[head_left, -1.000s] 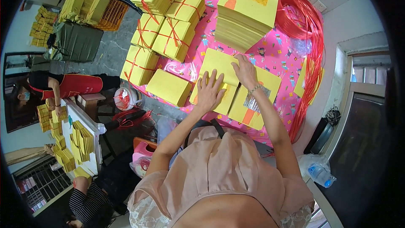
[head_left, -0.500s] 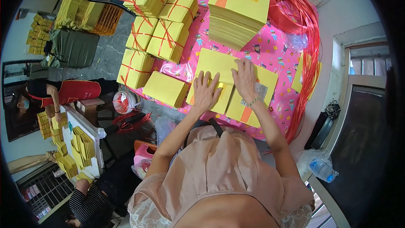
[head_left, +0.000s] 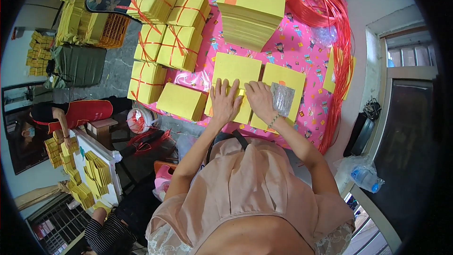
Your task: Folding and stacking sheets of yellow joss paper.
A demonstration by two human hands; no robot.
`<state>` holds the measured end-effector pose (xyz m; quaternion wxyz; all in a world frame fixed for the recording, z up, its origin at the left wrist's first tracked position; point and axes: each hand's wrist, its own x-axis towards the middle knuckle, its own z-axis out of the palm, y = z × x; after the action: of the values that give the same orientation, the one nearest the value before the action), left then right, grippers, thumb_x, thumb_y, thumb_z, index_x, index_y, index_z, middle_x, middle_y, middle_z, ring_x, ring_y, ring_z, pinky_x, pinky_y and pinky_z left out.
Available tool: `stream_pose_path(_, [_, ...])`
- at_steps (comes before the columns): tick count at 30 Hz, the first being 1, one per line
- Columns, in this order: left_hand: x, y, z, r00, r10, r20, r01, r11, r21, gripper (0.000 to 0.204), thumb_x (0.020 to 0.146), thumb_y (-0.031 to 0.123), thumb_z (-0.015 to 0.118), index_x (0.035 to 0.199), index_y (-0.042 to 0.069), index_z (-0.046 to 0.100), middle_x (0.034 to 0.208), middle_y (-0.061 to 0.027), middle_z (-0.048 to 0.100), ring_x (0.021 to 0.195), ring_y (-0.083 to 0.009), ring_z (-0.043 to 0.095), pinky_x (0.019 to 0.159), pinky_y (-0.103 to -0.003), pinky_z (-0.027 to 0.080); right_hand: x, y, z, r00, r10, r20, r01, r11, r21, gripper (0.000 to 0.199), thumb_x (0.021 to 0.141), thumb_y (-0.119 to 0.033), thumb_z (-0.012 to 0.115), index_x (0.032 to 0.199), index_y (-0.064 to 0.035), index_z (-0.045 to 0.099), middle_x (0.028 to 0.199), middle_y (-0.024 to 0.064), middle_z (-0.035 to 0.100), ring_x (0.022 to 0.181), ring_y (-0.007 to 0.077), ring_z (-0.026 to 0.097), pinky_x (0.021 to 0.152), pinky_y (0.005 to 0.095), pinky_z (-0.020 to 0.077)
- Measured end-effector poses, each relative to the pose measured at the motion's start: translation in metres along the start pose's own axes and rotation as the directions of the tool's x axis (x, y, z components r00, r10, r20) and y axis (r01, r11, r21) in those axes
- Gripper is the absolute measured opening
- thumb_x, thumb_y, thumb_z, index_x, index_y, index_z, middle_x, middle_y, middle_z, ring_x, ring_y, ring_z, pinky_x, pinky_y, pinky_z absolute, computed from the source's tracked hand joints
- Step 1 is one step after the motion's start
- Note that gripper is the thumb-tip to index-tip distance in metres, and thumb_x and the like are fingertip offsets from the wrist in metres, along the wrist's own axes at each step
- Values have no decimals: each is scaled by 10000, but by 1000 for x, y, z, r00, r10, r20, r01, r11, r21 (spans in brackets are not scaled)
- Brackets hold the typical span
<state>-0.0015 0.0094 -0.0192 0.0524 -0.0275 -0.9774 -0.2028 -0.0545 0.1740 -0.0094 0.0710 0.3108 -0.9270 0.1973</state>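
My left hand (head_left: 225, 102) lies flat on yellow paper (head_left: 236, 68) in front of me, fingers stretched out and slightly apart. Close beside it, my right hand (head_left: 260, 100) rests its fingers on the right edge of the same paper, palm down and with nothing gripped. Under and beside the right hand is another yellow sheet (head_left: 295, 85) bearing a silver foil patch (head_left: 282, 99), left partly covered by that hand. To the left, an untied yellow paper stack (head_left: 181, 101) sits at the table edge.
Bundles (head_left: 181, 47) tied with red strips stand at the left of the pink patterned table (head_left: 203, 56). A tall yellow paper stack (head_left: 247, 23) stands at the back, beside a coil of red strips (head_left: 309, 12). At far left a person in a red apron (head_left: 89, 114) works.
My right hand has come toward me and left, next to the left hand. More of the silver patch now shows. The whole view has shifted slightly.
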Motion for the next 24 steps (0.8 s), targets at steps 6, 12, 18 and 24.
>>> stream_pose_path(6, [-10, 2, -3, 998, -34, 49, 28, 994, 108, 613, 925, 466, 550, 1473, 212, 445, 1510, -163, 383, 1426, -457, 238, 1122, -639, 152, -7, -9, 0, 994, 33, 107, -26, 998, -66, 411, 836, -154, 659, 1210, 3, 593, 1125, 112, 596, 1057, 265, 569, 909, 406, 439])
stream_pose_path(12, [-9, 2, -6, 997, -39, 63, 34, 996, 86, 616, 922, 481, 553, 1467, 211, 456, 1510, -184, 375, 1420, -470, 238, 1124, -633, 160, -14, -20, 2, 989, 49, 138, -30, 991, -133, 486, 846, -150, 604, 1290, 39, 539, 1237, 155, 565, 1189, 299, 522, 992, 424, 404])
stream_pose_path(18, [-11, 1, -8, 999, -41, 17, 41, 999, 18, 620, 912, 495, 558, 1458, 215, 470, 1411, -235, 416, 1390, -470, 273, 1120, -611, 179, -21, -23, 5, 990, 32, 140, -5, 981, -191, 524, 853, -142, 564, 1333, 60, 513, 1276, 174, 547, 1244, 326, 478, 1030, 435, 395])
stream_pose_path(24, [-7, 0, -13, 999, -10, 39, 8, 999, 46, 614, 906, 495, 566, 1446, 215, 483, 1372, -216, 440, 1372, -464, 295, 1109, -612, 197, -23, -29, 5, 987, 63, 149, -35, 982, -185, 548, 891, -199, 573, 1366, 60, 485, 1318, 177, 521, 1269, 350, 456, 1087, 473, 335])
